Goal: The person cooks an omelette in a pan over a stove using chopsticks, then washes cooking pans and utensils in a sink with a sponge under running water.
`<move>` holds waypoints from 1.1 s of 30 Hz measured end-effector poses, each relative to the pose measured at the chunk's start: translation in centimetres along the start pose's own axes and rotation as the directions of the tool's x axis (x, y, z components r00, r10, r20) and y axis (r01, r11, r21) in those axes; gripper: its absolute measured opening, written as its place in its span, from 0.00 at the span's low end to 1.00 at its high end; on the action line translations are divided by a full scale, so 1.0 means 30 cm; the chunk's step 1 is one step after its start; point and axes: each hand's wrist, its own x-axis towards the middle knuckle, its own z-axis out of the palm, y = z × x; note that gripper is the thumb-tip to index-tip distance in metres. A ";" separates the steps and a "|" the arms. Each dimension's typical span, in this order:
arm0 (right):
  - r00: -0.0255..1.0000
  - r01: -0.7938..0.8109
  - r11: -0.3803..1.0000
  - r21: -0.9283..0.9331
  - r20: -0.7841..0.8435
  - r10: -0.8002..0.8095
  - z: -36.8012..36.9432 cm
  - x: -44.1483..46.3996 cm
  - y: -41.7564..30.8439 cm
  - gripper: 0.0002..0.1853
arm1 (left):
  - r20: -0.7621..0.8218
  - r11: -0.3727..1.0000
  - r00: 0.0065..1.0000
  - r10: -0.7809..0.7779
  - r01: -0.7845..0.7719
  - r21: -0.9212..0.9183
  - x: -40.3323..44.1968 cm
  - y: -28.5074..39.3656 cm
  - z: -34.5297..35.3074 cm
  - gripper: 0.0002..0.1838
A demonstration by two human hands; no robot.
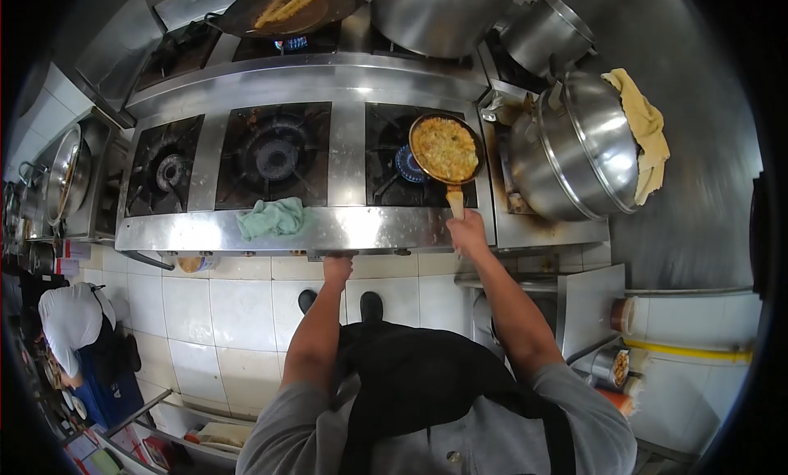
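My right hand [468, 233] is closed around the pale handle of a frying pan [455, 197]. In the pan lies a round, golden omelette-like food [444, 149] with browned patches. The pan sits at the right side of the front right burner [408, 165], where a blue flame shows. My left hand [337, 270] is closed at the front edge of the stove [349, 231], just under the ledge. What its fingers hold is hidden. A green cloth [271, 219] lies on the ledge to the left of that hand.
Behind, a wok [234, 19] with long fried pieces sits over a flame beside a large pot [435, 19]. Big steel bowls [566, 146] with a yellow cloth [639, 130] stand at right. Another person [78, 319] bends at the lower left.
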 end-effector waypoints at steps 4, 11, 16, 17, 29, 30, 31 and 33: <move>1.000 0.002 1.000 -0.014 0.000 -0.002 -0.001 -0.008 -0.003 0.03 | 0.056 0.997 0.998 -0.022 0.018 0.076 0.010 -0.006 -0.021 0.07; 1.000 -0.004 1.000 0.016 -0.002 0.004 -0.009 -0.019 -0.010 0.04 | 0.082 0.999 0.997 -0.003 0.007 -0.053 0.020 -0.023 -0.010 0.07; 1.000 0.001 1.000 0.025 0.009 -0.001 -0.013 -0.018 -0.007 0.04 | 0.045 0.998 0.999 0.000 0.004 -0.069 0.027 -0.029 -0.008 0.07; 1.000 0.001 1.000 0.016 0.008 -0.001 -0.013 -0.018 -0.008 0.04 | 0.056 0.999 0.998 0.028 -0.026 -0.028 0.031 -0.033 -0.011 0.08; 1.000 -0.014 1.000 -0.001 0.020 0.014 -0.013 -0.011 -0.021 0.03 | 0.037 1.000 0.999 -0.001 0.000 0.025 0.037 -0.044 -0.011 0.08; 0.999 -0.014 1.000 0.001 0.029 0.014 -0.013 -0.010 -0.022 0.03 | 0.046 0.999 0.999 -0.005 0.004 0.039 0.035 -0.041 -0.012 0.07; 1.000 -0.013 1.000 0.003 0.029 0.013 -0.013 -0.010 -0.024 0.03 | 0.046 0.999 0.999 -0.003 0.001 0.040 0.032 -0.038 -0.011 0.07; 1.000 -0.011 1.000 -0.019 0.019 0.011 -0.012 -0.010 -0.028 0.02 | 0.013 0.999 1.000 0.024 -0.024 -0.022 0.024 -0.034 -0.006 0.08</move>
